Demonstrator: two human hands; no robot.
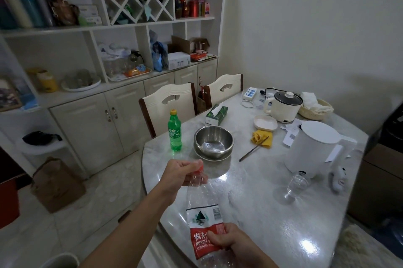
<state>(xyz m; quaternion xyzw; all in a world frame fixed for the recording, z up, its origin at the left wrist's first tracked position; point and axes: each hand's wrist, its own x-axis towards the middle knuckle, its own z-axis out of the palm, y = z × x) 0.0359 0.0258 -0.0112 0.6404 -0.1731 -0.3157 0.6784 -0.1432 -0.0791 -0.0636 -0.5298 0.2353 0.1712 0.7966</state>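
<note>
I hold a clear plastic water bottle with a red and white label, tilted over the near edge of the marble table. My left hand grips its red cap and neck at the top. My right hand wraps round the lower labelled part. The bottle looks almost empty. Beyond it stands a steel bowl on a steel plate, with a little water at the bottom.
A green soda bottle stands left of the bowl. A white kettle, a small glass, a tissue box, a yellow cloth with a chopstick, a small cooker and a power strip sit further along. Two chairs and white cabinets stand behind.
</note>
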